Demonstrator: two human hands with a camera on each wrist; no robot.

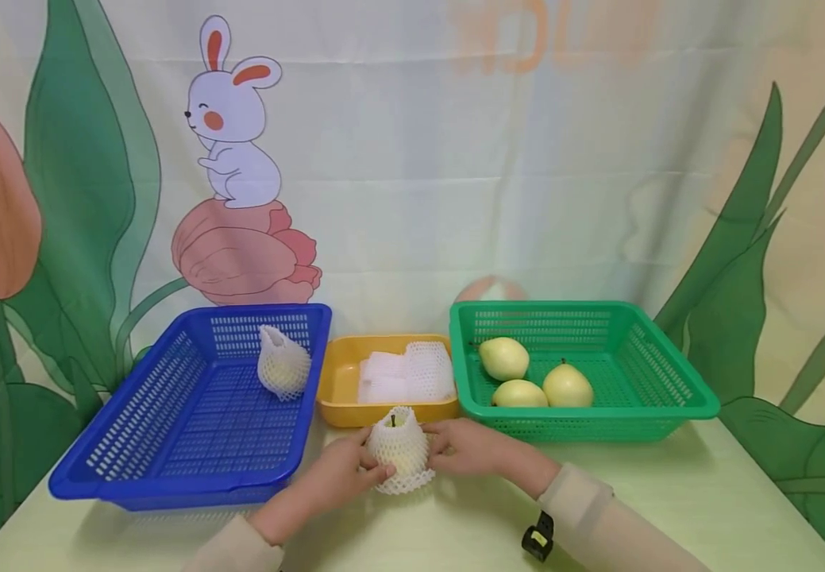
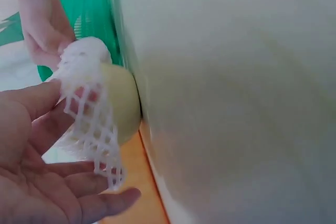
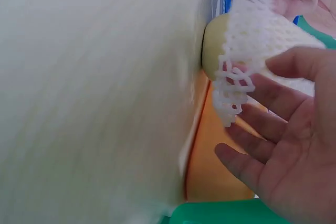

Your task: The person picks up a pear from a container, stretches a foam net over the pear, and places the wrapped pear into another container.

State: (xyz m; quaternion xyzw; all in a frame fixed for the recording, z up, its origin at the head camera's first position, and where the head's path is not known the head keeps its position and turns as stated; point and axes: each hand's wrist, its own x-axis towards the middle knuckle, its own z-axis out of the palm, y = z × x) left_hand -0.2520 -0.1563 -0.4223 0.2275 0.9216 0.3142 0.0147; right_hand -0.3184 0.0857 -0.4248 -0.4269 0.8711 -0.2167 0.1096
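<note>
A pale yellow pear stands on the table with its dark stem up, most of it covered by a white foam net sleeve. The sleeve's lower edge flares out, and bare pear skin shows below it in both wrist views. On the left side, my left hand pinches the net between thumb and index finger, its other fingers spread. My right hand pinches the net's opposite side the same way, with the remaining fingers extended.
At left, a blue basket holds a net-wrapped pear. Behind the hands, a yellow tray contains white foam nets. To the right, a green basket has three bare pears. A printed curtain hangs behind.
</note>
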